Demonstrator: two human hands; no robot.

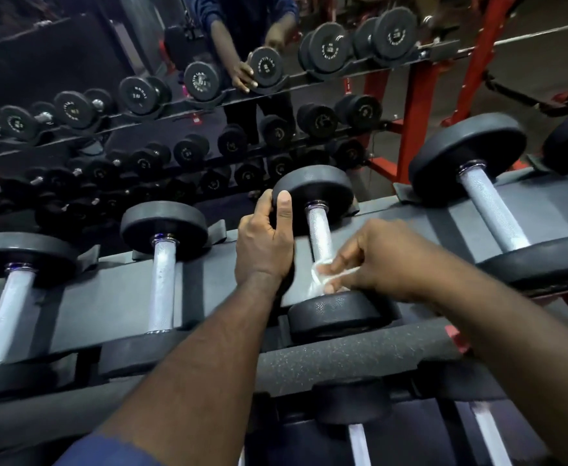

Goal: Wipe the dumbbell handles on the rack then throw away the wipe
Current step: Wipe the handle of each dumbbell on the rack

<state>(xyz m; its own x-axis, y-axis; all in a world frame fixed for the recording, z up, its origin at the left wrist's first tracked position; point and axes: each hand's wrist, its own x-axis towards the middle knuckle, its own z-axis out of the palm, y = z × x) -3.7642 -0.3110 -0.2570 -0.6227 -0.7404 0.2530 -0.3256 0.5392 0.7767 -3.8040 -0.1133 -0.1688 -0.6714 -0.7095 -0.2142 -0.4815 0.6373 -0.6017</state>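
Note:
A black dumbbell with a knurled silver handle (319, 230) lies on the top shelf of the dark grey rack (121, 297). My left hand (264, 243) grips the rim of its far black head (313, 190), thumb pointing up. My right hand (373, 260) holds a white wipe (323, 277) wrapped around the near end of that handle, just above the near head (336, 314). More dumbbells rest on the same shelf: two to the left (163, 284) (6, 314) and a bigger one to the right (491, 210).
A mirror behind the rack reflects the dumbbell rows and a person's arms (242, 72). A red steel frame (417, 105) stands at the back right. A lower shelf with more silver handles (360, 445) shows beneath my forearms.

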